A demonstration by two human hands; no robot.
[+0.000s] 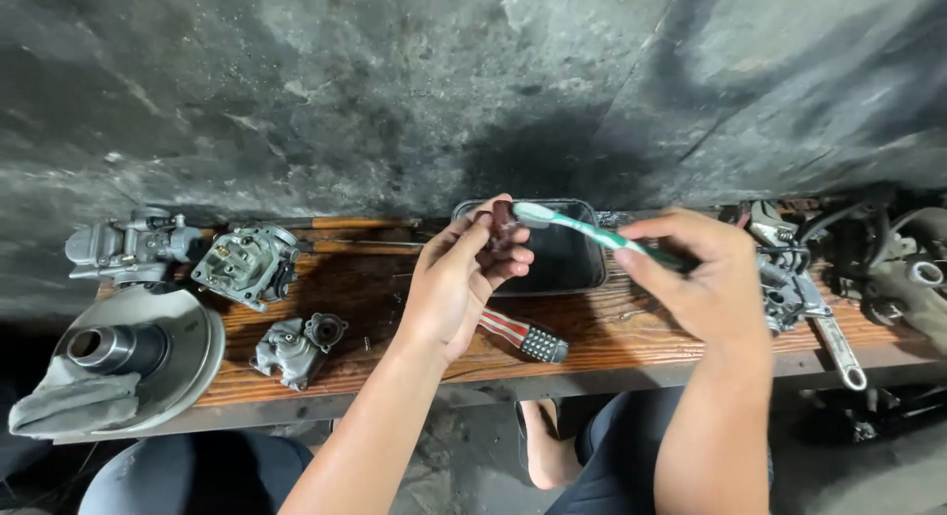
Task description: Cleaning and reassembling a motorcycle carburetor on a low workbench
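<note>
My left hand [462,278] pinches a small dark reddish part [501,225] between thumb and fingertips, held above a black rectangular tray [582,268]. My right hand [695,278] grips the handle of a green and white toothbrush [572,225], whose bristle head rests against the small part. Both hands hover over a low wooden bench [375,308].
On the bench lie a carburettor body [247,263], a second carburettor [128,247] at far left, a small metal housing [294,349], a round metal cover with a rag [128,362], a red-striped screwdriver [523,337], an adjustable wrench [834,337] and engine parts [888,263] at right. A dark wall stands behind.
</note>
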